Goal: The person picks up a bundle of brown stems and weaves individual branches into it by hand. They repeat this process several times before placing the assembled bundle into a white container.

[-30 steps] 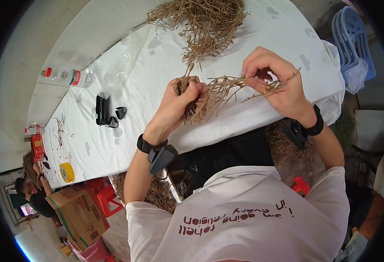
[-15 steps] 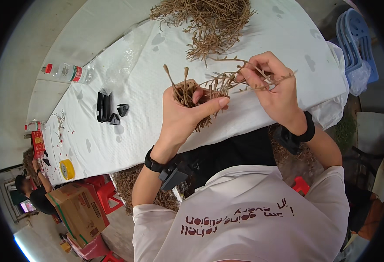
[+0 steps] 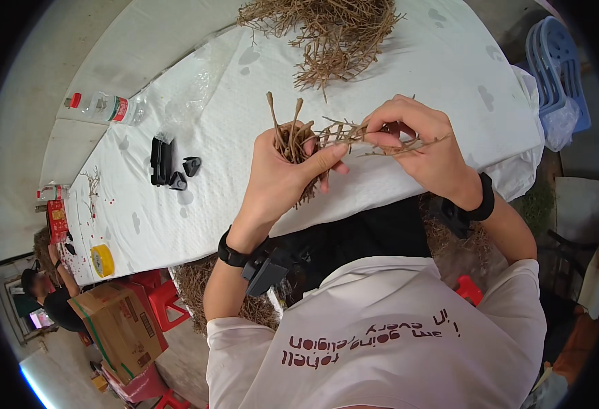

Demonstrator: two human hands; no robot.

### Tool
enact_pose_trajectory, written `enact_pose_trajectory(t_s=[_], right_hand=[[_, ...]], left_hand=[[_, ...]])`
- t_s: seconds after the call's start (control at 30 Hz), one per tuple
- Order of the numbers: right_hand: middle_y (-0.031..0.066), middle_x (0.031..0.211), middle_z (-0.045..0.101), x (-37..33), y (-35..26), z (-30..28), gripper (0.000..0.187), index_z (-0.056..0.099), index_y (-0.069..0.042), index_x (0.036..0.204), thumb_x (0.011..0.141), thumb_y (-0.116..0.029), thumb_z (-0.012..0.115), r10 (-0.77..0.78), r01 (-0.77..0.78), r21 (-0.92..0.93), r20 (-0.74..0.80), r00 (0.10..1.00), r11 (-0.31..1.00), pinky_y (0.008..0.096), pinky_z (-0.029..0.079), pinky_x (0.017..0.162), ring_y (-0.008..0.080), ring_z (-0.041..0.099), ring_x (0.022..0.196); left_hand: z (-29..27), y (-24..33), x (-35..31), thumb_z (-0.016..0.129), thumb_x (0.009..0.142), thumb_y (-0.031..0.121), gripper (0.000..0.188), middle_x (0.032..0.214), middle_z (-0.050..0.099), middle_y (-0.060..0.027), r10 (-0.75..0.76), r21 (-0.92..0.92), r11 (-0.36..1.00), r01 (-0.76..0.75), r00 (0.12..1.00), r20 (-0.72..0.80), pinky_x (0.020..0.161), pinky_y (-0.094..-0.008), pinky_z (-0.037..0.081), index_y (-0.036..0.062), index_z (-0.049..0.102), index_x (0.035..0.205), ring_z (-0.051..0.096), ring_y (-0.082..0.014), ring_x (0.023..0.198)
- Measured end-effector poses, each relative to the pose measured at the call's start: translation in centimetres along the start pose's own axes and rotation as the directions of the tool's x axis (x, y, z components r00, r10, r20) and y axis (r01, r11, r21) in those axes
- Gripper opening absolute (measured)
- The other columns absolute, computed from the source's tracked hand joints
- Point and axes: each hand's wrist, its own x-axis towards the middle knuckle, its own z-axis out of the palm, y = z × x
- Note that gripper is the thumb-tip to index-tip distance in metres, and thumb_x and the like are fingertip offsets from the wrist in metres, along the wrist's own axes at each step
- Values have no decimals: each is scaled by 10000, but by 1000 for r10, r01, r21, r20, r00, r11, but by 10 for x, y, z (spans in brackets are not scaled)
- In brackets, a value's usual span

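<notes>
My left hand (image 3: 280, 170) is closed around a bundle of brown dried twigs (image 3: 290, 140), with two longer stems sticking up past the fingers. A branching dried sprig (image 3: 343, 131) stretches from that bundle over to my right hand (image 3: 418, 140). The fingers of my right hand pinch the sprig, and its thin ends poke out beyond them. Both hands hang above the near edge of the white-covered table (image 3: 231, 174). Beyond them on the table lies a large loose heap of the same twigs (image 3: 340, 41).
Black plastic parts (image 3: 161, 162), a bottle with a red cap (image 3: 112, 108) and yellow tape (image 3: 102, 260) lie to the left. A cardboard box (image 3: 123, 330), red stools (image 3: 168, 307) and a person (image 3: 57, 300) are at lower left. Blue stacked stools (image 3: 555, 65) stand far right.
My right hand has moved slightly down, its fingers now curled closer around the sprig. The sprig lies flatter between the hands. My left hand still holds the bundle.
</notes>
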Motion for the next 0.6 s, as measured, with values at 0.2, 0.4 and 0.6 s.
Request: enact_pose_trajectory(t_s=[0.2, 0.4, 0.6], right_hand=[[54, 860, 683, -1, 3, -10, 240, 688, -24, 1039, 831, 41, 788, -108, 112, -49, 77, 991, 992, 298, 465, 632, 182, 608, 728], [80, 775, 610, -3, 3, -14, 229, 703, 0, 1007, 804, 19, 807, -110, 158, -233, 206, 972, 959, 341, 445, 595, 238, 569, 687], [97, 748, 581, -1, 4, -5, 182, 703, 11, 946, 795, 12, 804, -193, 236, -242, 187, 963, 941, 384, 442, 583, 275, 551, 682]], left_hand=[[-15, 10, -5, 805, 907, 38, 328, 731, 721, -95, 98, 208, 972, -107, 994, 56, 507, -235, 482, 52, 498, 791, 684, -107, 641], [-30, 9, -8, 621, 886, -169, 190, 827, 743, -125, 273, 519, 791, -325, 946, 176, 712, -257, 577, -10, 516, 889, 771, -177, 845], [-22, -1, -9, 637, 909, -143, 177, 892, 771, -155, 296, 464, 822, -330, 944, 146, 778, -262, 571, -18, 512, 904, 752, -162, 878]])
